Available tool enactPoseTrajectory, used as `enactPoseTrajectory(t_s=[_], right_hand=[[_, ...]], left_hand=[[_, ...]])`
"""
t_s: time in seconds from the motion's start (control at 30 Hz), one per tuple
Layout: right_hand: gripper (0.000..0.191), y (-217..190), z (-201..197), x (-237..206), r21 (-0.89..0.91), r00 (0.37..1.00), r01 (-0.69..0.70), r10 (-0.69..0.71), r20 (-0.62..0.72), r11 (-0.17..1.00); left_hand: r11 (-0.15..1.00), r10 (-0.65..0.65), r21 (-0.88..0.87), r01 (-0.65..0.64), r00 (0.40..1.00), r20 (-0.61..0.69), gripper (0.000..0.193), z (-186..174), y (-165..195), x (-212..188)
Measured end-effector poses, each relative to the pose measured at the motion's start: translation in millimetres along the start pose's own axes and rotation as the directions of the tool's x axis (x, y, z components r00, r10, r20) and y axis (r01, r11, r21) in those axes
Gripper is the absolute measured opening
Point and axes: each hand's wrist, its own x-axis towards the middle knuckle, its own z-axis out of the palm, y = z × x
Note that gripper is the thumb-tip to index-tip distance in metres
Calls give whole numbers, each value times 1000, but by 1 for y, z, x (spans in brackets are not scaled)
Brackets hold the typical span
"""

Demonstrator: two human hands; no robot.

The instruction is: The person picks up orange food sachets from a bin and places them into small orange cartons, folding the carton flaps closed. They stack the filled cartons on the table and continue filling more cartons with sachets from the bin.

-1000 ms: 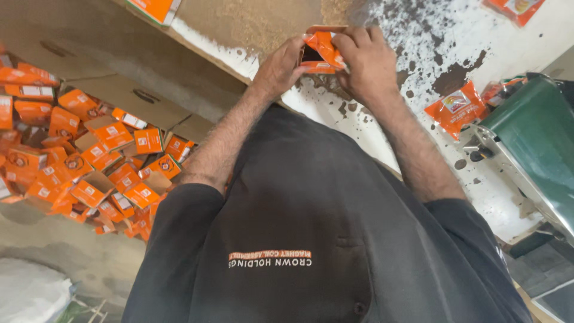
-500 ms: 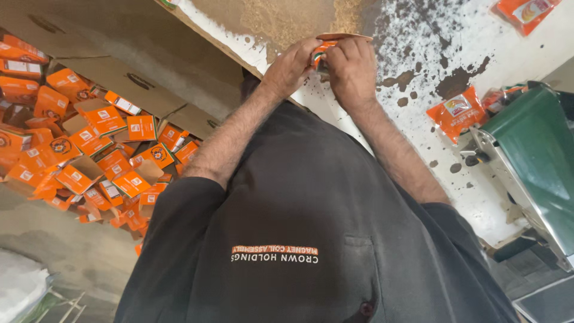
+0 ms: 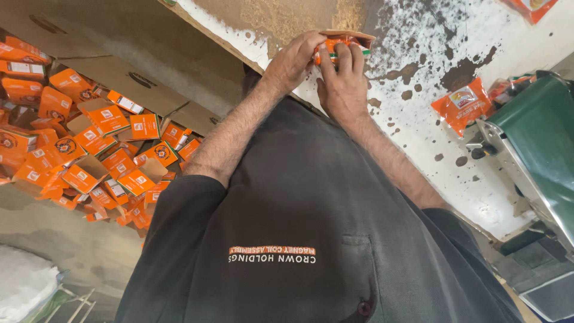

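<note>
A: White worktop (image 3: 478, 173), badly stained, with a big carton (image 3: 78, 72) of orange boxes (image 3: 89, 149) beside it.

B: Both hands work a small orange box (image 3: 342, 43) at the worktop's edge: left hand (image 3: 293, 60) clamps it steady, right hand (image 3: 342, 84) fingers curl over its open flap. Spare orange pouch (image 3: 461, 106) lies near a green machine (image 3: 538, 149).

Light was even and soft, daylight-like, with faint shadows; wide-angle bending showed at edges, and focus stayed fairly sharp.
</note>
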Motion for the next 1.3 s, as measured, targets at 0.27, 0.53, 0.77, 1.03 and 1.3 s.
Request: enactPoseTrajectory(t_s=[0.27,0.53,0.77,1.03,1.3], right_hand=[[84,-1,-17,3,6,1000,2,-2,30,1000],[74,-10,-3,13,-17,989,19,-16,148,1000],[39,38,9,-14,331,999,22,-31,22,943],[60,129,46,-5,926,921,-336,266,285,169],[71,108,6,0,415,966,172,-236,107,894]], left_hand=[[997,-55,-47,59,995,81,70,-6,4,4],[980,-57,195,35,993,108,63,6,-2,-3],[998,-43,43,40,996,82,68,-6,0,-8],[974,-225,11,225,974,23,71,4,23,-24],[960,-202,215,179,975,88,53,23,4,-23]])
